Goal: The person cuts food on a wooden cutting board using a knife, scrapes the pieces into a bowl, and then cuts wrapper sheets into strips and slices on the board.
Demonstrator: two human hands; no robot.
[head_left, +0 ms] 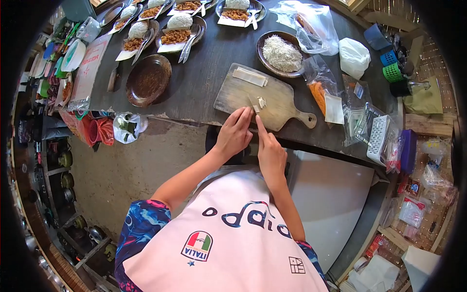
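Note:
My left hand (235, 132) is at the near edge of a wooden cutting board (277, 100), its fingers together and pressed down on something too small to make out. Close beside it, my right hand (270, 153) has its index finger stretched toward a thin blade (254, 103), and its other fingers are curled. Small pale cut pieces (262, 102) lie just past the blade. Farther up the board rests a pale, flat rectangular strip (250, 77). What my right hand grips is mostly hidden.
An empty brown plate (149, 80) is at the left, near a dark-handled knife (113, 79). Plates of rice and brown food (175, 36) line the back. A bowl of whitish shreds (282, 52), plastic bags (354, 57) and a white basket (377, 138) stand right.

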